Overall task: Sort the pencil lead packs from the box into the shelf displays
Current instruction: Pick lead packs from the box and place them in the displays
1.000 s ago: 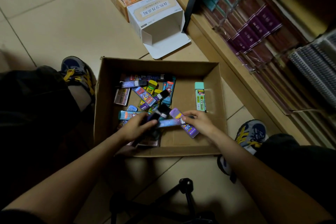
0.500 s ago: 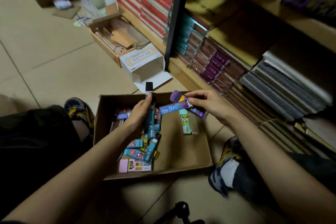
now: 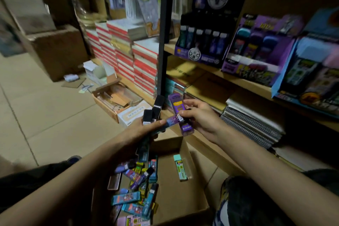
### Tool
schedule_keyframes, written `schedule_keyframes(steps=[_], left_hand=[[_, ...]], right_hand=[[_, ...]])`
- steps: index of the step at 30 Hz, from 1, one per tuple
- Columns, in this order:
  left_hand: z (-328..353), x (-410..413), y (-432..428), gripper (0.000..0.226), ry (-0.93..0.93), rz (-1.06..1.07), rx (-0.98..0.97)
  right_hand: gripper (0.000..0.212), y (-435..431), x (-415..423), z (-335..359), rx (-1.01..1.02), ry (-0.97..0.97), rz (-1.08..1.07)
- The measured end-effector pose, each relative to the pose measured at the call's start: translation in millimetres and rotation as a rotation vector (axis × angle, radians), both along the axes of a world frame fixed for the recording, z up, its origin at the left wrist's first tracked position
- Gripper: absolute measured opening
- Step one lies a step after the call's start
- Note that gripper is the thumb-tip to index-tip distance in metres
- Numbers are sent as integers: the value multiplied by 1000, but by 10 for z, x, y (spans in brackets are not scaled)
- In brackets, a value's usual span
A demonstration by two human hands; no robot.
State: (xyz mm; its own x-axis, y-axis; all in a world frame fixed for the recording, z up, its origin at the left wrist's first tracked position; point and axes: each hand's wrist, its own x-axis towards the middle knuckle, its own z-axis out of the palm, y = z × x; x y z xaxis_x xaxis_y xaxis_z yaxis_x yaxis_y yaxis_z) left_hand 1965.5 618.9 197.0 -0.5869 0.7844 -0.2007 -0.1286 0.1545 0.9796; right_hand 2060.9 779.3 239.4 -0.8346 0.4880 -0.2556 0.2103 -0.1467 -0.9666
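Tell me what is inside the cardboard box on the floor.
A loose pile of pencil lead packs fills the box's left side; one mint-capped pack lies apart on the right. The left forearm covers its far left corner.

Single head-worn wide-angle view, looking forward-down, close above box (image 3: 172, 200), facing shelf (image 3: 253, 83).

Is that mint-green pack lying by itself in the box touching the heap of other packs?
Apart. The head view shows bare cardboard between the mint-green pack and the heap in the box.
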Motion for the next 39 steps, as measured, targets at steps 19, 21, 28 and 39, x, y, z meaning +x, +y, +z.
schedule_keyframes(steps=[19, 21, 28, 39], left_hand=[[674, -139, 781, 51, 162, 72, 222], [716, -141, 934, 54, 131, 72, 258], [798, -141, 1335, 42, 41, 160, 322], [781, -139, 1426, 41, 9, 194, 324]], right_hand=[[15, 1092, 411, 865, 491, 186, -492], [15, 1284, 483, 974, 552, 180, -546], [36, 1711, 436, 1350, 798, 191, -562], [22, 2014, 115, 1405, 1339, -37, -478]])
